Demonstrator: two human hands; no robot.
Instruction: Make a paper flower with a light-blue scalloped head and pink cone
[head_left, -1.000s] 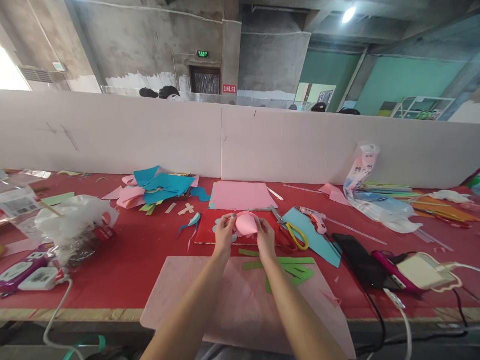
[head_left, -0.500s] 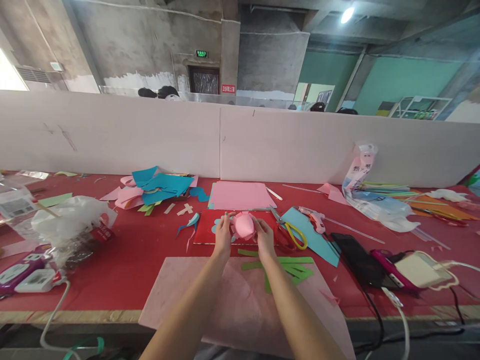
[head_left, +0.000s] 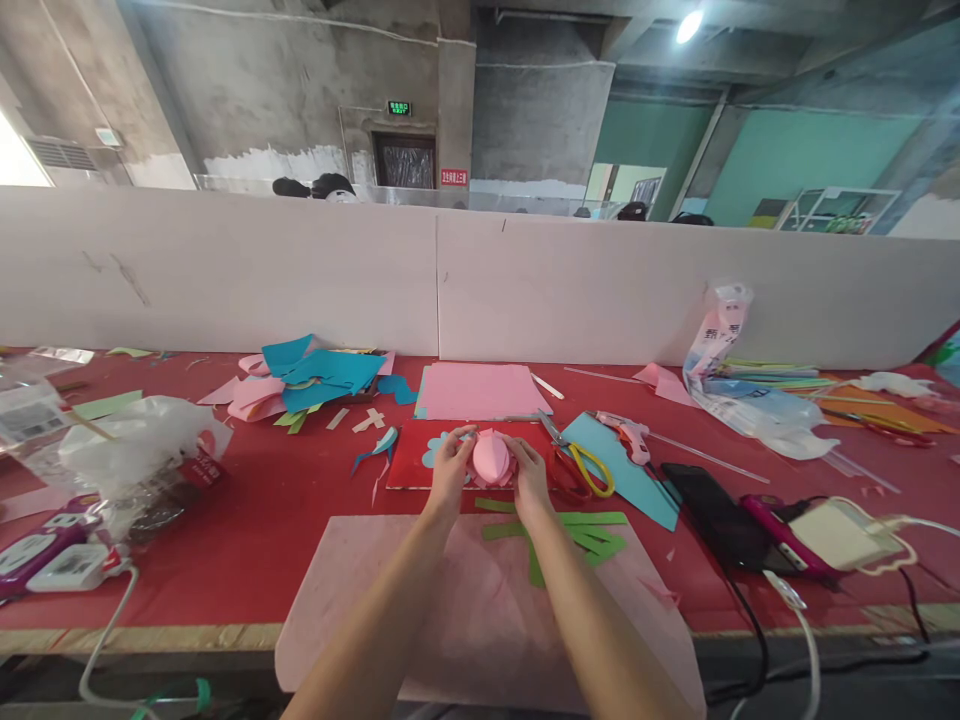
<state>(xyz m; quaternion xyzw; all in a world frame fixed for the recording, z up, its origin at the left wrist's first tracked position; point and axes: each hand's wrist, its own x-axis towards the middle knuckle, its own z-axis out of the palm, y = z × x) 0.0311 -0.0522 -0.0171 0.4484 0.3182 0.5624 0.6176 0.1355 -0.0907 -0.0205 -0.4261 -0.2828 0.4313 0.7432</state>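
A rounded pink paper flower, made of overlapping petals, sits between my two hands. My left hand pinches its left edge, and my right hand grips its right edge. Below and behind it lies a red card with a light blue flower shape partly covered by my left hand. Green paper strips rest on the pink mat beneath my right forearm. Scissors with yellow handles lie just right of my right hand.
Pink paper sheets lie behind the card. To the right are blue paper, a pink glue gun, and a black phone. Blue scraps and a plastic bag are at left. A white partition borders the table.
The pink paper flower has turned in my fingers, so its rounded petals face me more and sit slightly lower. Both hands keep hold of its edges.
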